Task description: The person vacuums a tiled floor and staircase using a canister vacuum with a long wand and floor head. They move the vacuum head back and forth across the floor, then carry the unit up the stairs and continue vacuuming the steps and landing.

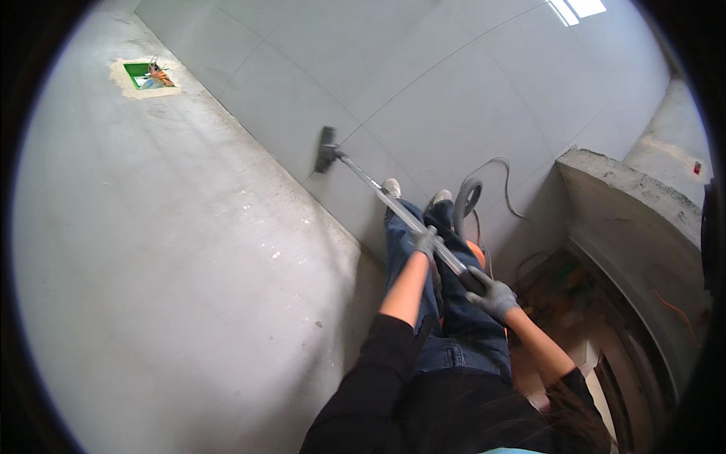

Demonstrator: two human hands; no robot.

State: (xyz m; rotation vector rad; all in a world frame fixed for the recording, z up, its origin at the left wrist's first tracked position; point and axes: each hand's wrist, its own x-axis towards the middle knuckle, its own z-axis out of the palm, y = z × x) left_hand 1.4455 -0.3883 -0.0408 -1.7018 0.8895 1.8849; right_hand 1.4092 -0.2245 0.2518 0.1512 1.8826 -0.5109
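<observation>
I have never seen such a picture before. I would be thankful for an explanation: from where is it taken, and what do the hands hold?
No robot is here. A wide fisheye camera on the person's head looks down, so straight edges bend and the person's own legs show. The gloved left hand grips a metal vacuum wand partway along; the gloved right hand holds its dark handle end. At the far end, the floor nozzle is on large grey floor tiles, near the wall. A grey hose curves beside the right leg.
</observation>
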